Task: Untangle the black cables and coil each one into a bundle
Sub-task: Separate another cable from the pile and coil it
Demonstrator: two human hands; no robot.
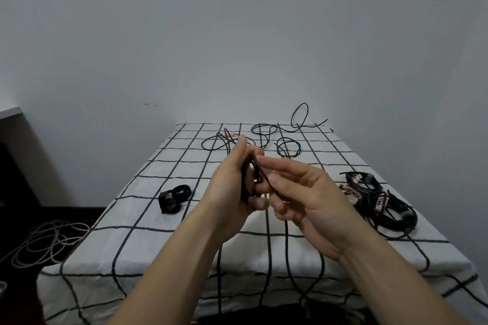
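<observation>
My left hand [232, 187] is raised over the table and grips a small coil of black cable [247, 179] between palm and curled fingers. My right hand [303, 192] pinches a strand of that same cable [266, 179] next to the coil. The rest of this cable runs away across the cloth in loose loops [264, 134] to the far edge. A finished black bundle [174, 198] lies on the left of the table. A pile of tangled black cables with pink tags [383, 200] lies on the right.
The table [148, 245] is covered by a white cloth with a black grid and stands against a grey wall. A pale cable [45, 243] lies coiled on the dark floor at the left. A piece of furniture [13, 140] stands at the far left.
</observation>
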